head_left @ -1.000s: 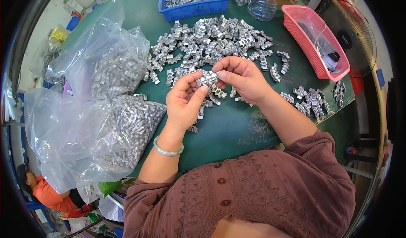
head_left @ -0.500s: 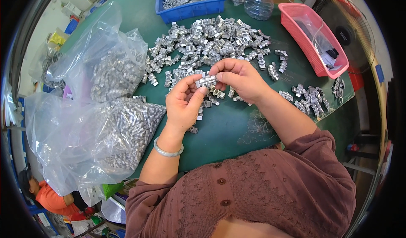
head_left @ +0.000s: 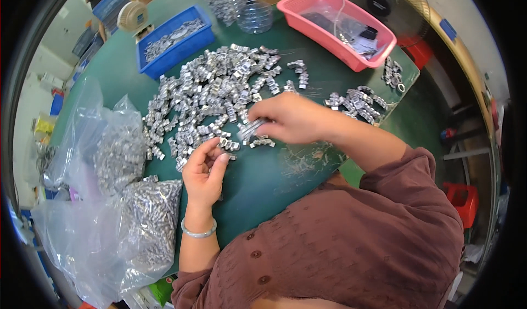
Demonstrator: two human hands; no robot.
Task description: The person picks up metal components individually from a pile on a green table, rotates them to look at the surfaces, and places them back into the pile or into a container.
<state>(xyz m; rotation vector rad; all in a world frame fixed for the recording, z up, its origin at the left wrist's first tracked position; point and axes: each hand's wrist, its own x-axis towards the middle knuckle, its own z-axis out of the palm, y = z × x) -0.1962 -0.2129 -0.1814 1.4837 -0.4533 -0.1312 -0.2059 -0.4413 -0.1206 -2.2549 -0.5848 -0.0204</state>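
Observation:
A blurred strip of silvery metal links (head_left: 251, 129) is pinched between the thumb and fingers of my right hand (head_left: 296, 117), at the near edge of a heap of similar metal pieces (head_left: 206, 78). My left hand (head_left: 203, 173), with a pale bangle (head_left: 199, 233) on its wrist, is to the left and nearer me. Its thumb and index finger stand apart with nothing seen between them, beside loose links at the heap's edge. Another short strip of links (head_left: 263, 142) lies on the green table (head_left: 252, 183), just below my right fingertips.
Clear plastic bags full of metal parts (head_left: 151, 221) lean at the left. Behind the heap are a blue bin (head_left: 175, 39) of small parts, a clear plastic jar (head_left: 254, 18) and a pink basket (head_left: 340, 32). A smaller cluster of links (head_left: 359, 103) lies toward the table's right edge.
My hands have parted: earlier both held a metal strip together. My right hand now has a strip over the heap's edge, while my left has let go. The view has turned to the right.

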